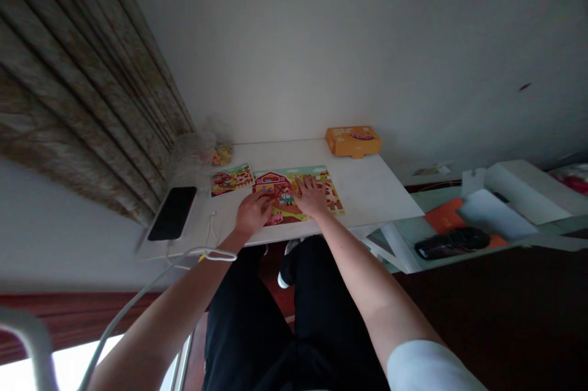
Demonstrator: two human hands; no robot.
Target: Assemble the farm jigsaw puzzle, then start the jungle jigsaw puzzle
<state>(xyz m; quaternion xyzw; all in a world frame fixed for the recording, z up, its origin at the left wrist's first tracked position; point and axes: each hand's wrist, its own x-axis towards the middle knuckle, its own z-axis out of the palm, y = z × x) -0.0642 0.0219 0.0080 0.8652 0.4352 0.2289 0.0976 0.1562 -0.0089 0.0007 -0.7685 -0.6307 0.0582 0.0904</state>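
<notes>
A colourful farm-scene puzzle (271,179) with a red barn lies flat near the front edge of the white table. My left hand (254,213) rests on its left side, the fingers slightly bent and apart from the thumb. On the puzzle's middle right lies my right hand (311,196), palm down with fingers spread. Both hands cover parts of the picture, and no loose piece shows in either. Close by on the left, a smaller card (232,180) with a similar farm picture touches or nearly touches the puzzle's upper left corner.
An orange box (353,141) stands at the back right of the table (367,195). A black phone (173,213) with a white cable (151,284) lies at left. Behind it are a clear container (195,149) and a bag of yellow bits (222,153). A lower glass shelf holds a black object (452,242).
</notes>
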